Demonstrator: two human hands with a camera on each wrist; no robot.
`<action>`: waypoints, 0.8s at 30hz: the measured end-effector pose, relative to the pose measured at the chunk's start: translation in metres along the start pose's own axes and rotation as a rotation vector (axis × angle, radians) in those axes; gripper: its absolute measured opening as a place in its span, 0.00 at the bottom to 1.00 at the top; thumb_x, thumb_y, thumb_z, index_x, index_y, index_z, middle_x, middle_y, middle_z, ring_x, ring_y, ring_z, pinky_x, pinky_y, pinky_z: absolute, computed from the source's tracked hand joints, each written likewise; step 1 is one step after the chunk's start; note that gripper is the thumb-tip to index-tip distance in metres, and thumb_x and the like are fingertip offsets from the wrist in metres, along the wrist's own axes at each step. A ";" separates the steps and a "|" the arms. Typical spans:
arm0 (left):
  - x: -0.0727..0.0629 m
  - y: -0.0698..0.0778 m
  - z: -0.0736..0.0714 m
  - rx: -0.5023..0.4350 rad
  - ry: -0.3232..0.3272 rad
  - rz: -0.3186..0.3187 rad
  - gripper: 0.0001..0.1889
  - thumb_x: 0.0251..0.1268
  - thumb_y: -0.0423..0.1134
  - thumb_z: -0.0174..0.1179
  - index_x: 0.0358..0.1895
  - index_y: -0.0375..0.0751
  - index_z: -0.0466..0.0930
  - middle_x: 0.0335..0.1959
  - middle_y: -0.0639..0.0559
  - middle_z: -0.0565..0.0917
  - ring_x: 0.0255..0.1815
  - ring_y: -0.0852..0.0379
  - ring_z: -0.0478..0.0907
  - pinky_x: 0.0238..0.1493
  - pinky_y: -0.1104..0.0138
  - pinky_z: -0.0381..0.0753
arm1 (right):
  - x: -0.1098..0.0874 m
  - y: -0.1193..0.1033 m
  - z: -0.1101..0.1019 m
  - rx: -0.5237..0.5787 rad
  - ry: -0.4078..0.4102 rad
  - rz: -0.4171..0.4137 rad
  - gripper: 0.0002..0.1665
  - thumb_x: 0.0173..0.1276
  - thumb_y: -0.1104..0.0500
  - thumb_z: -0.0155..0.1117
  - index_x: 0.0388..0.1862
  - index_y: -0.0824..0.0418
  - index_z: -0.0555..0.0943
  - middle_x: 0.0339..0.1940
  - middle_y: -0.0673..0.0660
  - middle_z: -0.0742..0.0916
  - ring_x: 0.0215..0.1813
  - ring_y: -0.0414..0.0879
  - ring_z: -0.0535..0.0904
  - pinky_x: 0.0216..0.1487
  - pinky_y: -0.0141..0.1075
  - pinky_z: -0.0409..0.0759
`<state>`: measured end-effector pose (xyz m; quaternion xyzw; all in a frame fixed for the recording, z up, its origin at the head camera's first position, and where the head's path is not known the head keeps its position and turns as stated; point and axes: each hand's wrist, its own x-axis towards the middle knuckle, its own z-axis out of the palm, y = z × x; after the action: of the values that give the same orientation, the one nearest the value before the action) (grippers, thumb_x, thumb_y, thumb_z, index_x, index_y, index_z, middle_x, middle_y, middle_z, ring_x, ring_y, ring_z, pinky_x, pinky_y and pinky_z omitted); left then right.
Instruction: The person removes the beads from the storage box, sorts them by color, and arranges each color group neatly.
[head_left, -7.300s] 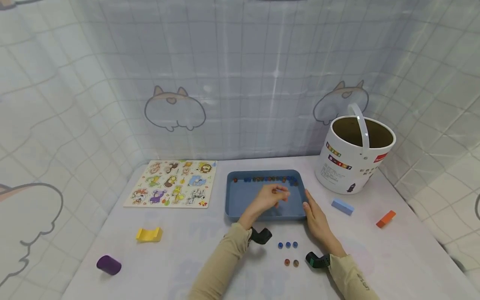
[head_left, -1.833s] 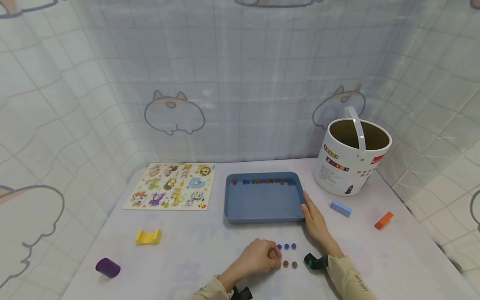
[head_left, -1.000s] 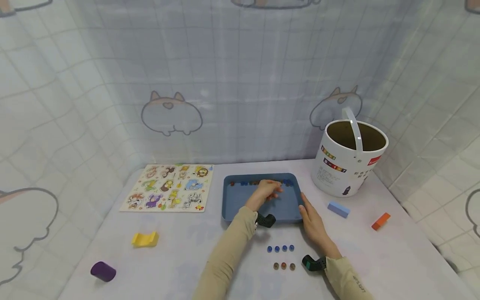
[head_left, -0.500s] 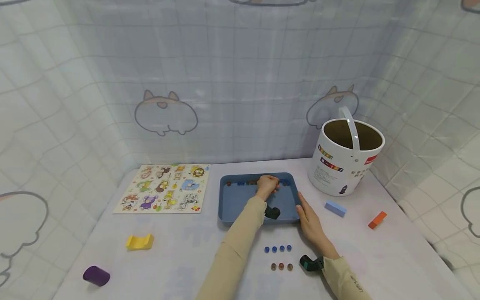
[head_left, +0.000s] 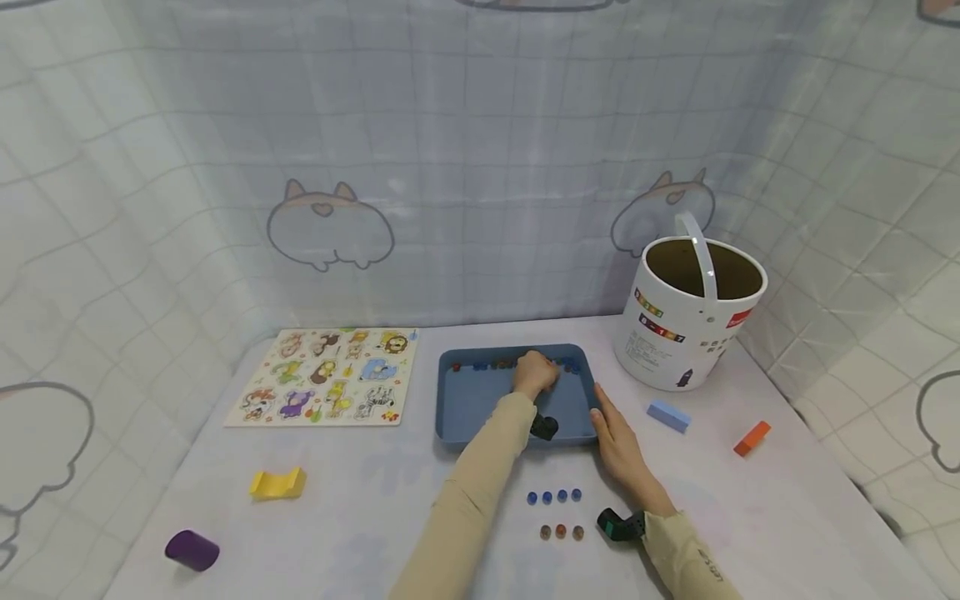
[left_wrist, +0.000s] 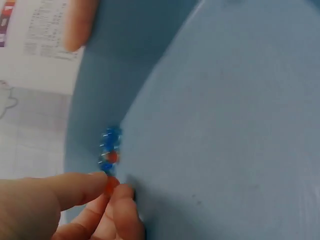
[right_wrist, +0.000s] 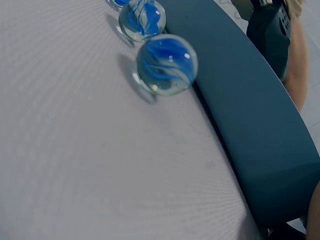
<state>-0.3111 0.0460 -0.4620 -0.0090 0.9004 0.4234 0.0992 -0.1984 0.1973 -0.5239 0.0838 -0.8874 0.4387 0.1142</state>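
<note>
My left hand (head_left: 534,373) is inside the blue tray (head_left: 476,408), by its far wall. In the left wrist view its thumb and fingertips pinch an orange marble (left_wrist: 112,185). Blue marbles (left_wrist: 111,136) lie beyond it along the wall. Other marbles (head_left: 495,364) line that far side. My right hand (head_left: 626,458) rests with straight fingers along the tray's right side, thumb at the rim. Between me and the tray are a row of blue marbles (head_left: 547,497) and a shorter row of brownish and reddish marbles (head_left: 561,532). Close up, a blue-swirled glass marble (right_wrist: 167,65) shows.
An animal puzzle board (head_left: 322,377) lies left of the tray. Nearer on that side are a yellow notched block (head_left: 277,484) and a purple cylinder (head_left: 192,550). To the right stand a white bucket (head_left: 675,350), a light blue block (head_left: 668,416) and an orange block (head_left: 752,438).
Since the first frame, both table rows have gained one marble. My left hand was beside these rows 1.8 s ago, then moved back into the tray's far side. The right hand keeps its place.
</note>
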 end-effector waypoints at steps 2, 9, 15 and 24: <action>-0.001 -0.001 -0.005 -0.060 -0.028 -0.002 0.19 0.64 0.34 0.55 0.12 0.44 0.72 0.09 0.54 0.73 0.12 0.58 0.70 0.15 0.68 0.62 | 0.001 0.000 -0.001 -0.003 0.002 -0.002 0.31 0.81 0.53 0.38 0.77 0.65 0.54 0.76 0.69 0.62 0.75 0.68 0.57 0.72 0.60 0.54; -0.028 -0.004 -0.036 -0.371 -0.131 0.074 0.11 0.68 0.41 0.58 0.48 0.43 0.83 0.39 0.50 0.87 0.37 0.47 0.84 0.35 0.61 0.76 | 0.002 -0.002 -0.004 0.006 0.002 -0.005 0.31 0.81 0.54 0.38 0.77 0.66 0.54 0.75 0.70 0.63 0.75 0.68 0.57 0.72 0.60 0.54; -0.068 -0.015 -0.055 -0.377 -0.216 0.151 0.11 0.70 0.44 0.58 0.48 0.42 0.82 0.37 0.49 0.87 0.26 0.54 0.77 0.27 0.63 0.71 | 0.001 -0.003 -0.001 0.003 -0.011 0.009 0.31 0.81 0.53 0.38 0.77 0.66 0.53 0.76 0.70 0.62 0.75 0.68 0.57 0.72 0.60 0.54; -0.141 -0.064 -0.058 -0.251 -0.416 0.277 0.06 0.69 0.39 0.58 0.41 0.42 0.82 0.32 0.51 0.87 0.18 0.61 0.70 0.23 0.69 0.71 | 0.000 -0.002 -0.002 -0.002 -0.016 -0.003 0.31 0.81 0.53 0.37 0.77 0.66 0.53 0.76 0.70 0.61 0.75 0.68 0.57 0.72 0.60 0.54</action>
<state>-0.1767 -0.0490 -0.4483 0.1891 0.7939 0.5339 0.2211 -0.1976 0.1981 -0.5211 0.0885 -0.8886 0.4369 0.1080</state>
